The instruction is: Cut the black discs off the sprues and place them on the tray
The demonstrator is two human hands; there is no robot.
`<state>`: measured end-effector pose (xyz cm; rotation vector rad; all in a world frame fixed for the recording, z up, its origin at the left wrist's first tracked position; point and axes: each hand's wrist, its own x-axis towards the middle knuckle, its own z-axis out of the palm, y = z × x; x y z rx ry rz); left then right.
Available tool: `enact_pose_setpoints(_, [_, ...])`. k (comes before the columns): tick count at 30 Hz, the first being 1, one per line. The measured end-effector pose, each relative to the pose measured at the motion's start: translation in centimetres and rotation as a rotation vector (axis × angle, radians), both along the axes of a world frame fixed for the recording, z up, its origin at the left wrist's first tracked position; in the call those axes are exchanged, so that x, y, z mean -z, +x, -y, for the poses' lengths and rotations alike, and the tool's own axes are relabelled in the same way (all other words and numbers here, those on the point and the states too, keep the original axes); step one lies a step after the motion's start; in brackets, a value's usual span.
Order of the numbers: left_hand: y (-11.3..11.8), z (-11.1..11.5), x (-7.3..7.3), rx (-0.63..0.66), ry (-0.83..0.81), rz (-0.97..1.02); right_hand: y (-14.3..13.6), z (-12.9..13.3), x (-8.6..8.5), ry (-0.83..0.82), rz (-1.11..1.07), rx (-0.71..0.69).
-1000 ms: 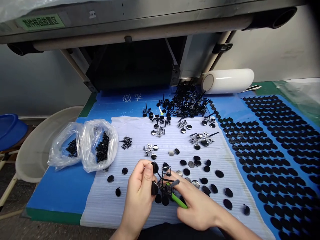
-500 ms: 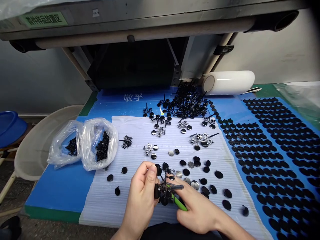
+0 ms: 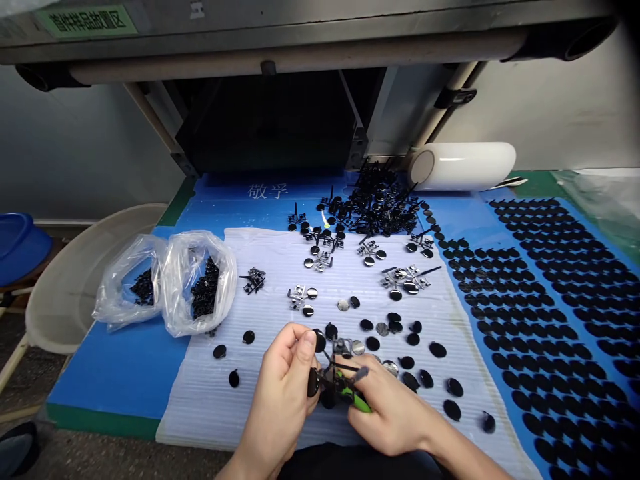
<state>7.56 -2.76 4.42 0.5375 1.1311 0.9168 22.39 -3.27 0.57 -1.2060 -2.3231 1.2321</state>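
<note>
My left hand (image 3: 286, 387) pinches a black plastic sprue (image 3: 334, 373) with round glossy discs, thumb on top near one disc. My right hand (image 3: 387, 408) is closed around a green-handled tool (image 3: 361, 403), probably nippers; its jaws are hidden behind the sprue. Both hands meet over a white foam sheet (image 3: 210, 407). Loose black discs (image 3: 438, 349) with small tabs lie scattered to the right of the hands, and a few more are on the left. Beyond them rest several sprues (image 3: 410, 277) with discs still attached.
A heap of black sprues (image 3: 383, 200) lies at the back. Two clear bags (image 3: 227, 293) of small black parts stand left. Rows of black discs (image 3: 520, 320) cover the right side. A white roll (image 3: 465, 165) lies behind, and a metal shelf (image 3: 300, 40) overhangs.
The sprue has turned a little between my hands. My right hand has shifted slightly left and up with the green-handled tool, while my left hand keeps its pinch.
</note>
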Motion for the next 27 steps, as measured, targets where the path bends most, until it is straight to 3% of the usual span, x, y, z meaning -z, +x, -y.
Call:
enact_pose_setpoints(5, [-0.5,-0.2,0.3,-0.166,0.022,-0.001,-0.6,-0.3,0.7,0.031,0.043,0.029])
enact_pose_setpoints(11, [-1.4,0.0,0.6,-0.269,-0.060,0.127,-2.1,-1.3,0.4,0.102,0.082,0.199])
enact_pose_setpoints(15, [-1.8,0.3,1.0,-0.304,-0.106,0.191,-2.9,-1.9,0.1,0.092,0.048,0.187])
enact_pose_setpoints(27, [-2.2,0.6,1.4,-0.400,-0.202,0.322,-4.2,-2.2,1.7,0.117,0.001,0.175])
